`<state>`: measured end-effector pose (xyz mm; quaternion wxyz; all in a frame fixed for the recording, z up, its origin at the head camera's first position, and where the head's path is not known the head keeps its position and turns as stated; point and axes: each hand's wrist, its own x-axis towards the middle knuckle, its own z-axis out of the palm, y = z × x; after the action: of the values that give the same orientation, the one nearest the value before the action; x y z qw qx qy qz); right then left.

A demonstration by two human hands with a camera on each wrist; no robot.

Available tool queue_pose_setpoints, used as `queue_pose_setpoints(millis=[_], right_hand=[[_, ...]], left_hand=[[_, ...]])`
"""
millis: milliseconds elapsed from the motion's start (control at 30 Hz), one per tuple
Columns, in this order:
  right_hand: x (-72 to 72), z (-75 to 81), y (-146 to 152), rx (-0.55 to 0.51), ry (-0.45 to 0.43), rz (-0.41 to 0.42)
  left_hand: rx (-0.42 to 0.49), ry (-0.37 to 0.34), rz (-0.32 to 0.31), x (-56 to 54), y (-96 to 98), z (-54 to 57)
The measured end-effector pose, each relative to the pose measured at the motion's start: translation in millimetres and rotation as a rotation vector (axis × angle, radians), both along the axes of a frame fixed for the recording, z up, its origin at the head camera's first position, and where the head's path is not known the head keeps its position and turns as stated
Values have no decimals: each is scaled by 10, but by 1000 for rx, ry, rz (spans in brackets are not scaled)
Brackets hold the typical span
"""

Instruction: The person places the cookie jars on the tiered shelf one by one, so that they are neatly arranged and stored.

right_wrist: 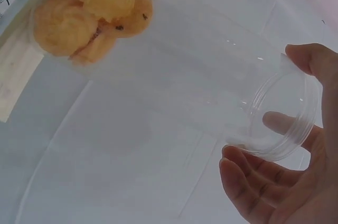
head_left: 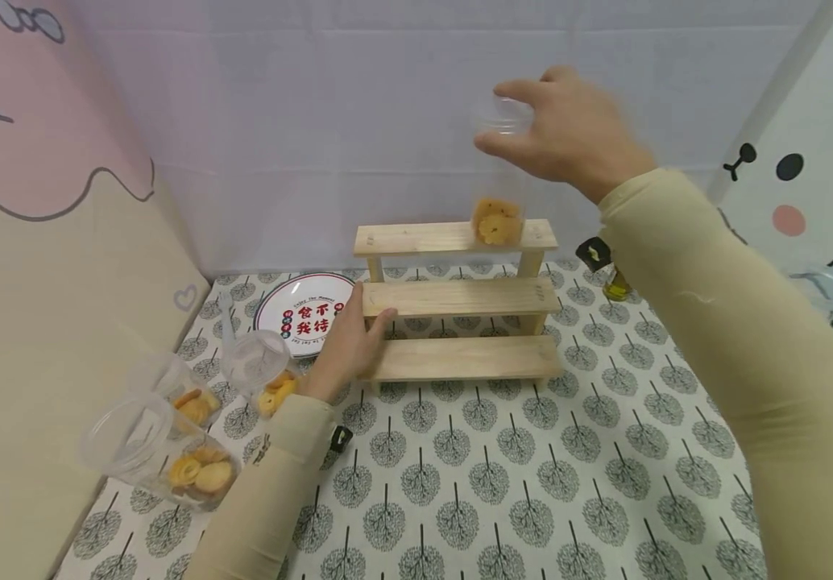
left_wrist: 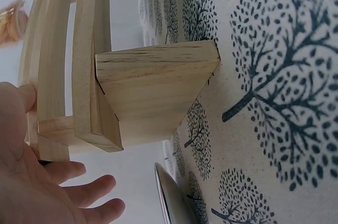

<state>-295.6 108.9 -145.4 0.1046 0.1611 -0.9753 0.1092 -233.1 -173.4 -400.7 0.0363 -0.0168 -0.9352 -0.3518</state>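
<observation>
A tall clear plastic jar point(head_left: 498, 219) stands at the right end of the top step of a wooden three-step rack point(head_left: 460, 298). Flower-shaped and round cookies point(right_wrist: 100, 15) lie in its bottom. My right hand point(head_left: 565, 133) holds the jar round its upper end; in the right wrist view the thumb is on one side of the rim, the fingers on the other. At the rack's left end, my left hand point(head_left: 354, 342) grips the middle step between thumb and index finger. The left wrist view shows its other fingers point(left_wrist: 92, 189) extended beside the wood.
Several clear jars of cookies lie tilted at the left, including a large jar point(head_left: 163, 451). Behind them is a white plate point(head_left: 308, 282) with red lettering. A small bottle with yellow liquid point(head_left: 615, 287) is right of the rack. Tree-patterned cloth point(head_left: 453, 483) covers the table.
</observation>
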Motion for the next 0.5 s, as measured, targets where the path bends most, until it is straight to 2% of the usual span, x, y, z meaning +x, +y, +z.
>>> queue_pose_setpoints(millis=[233,500], right_hand=[[-123,-22,-328,-15,8,47],[-225,-100,-583,-55,-26,56]], left_hand=[[22,2,5,7,-11,-24],[23,4,12,36,30,-27]])
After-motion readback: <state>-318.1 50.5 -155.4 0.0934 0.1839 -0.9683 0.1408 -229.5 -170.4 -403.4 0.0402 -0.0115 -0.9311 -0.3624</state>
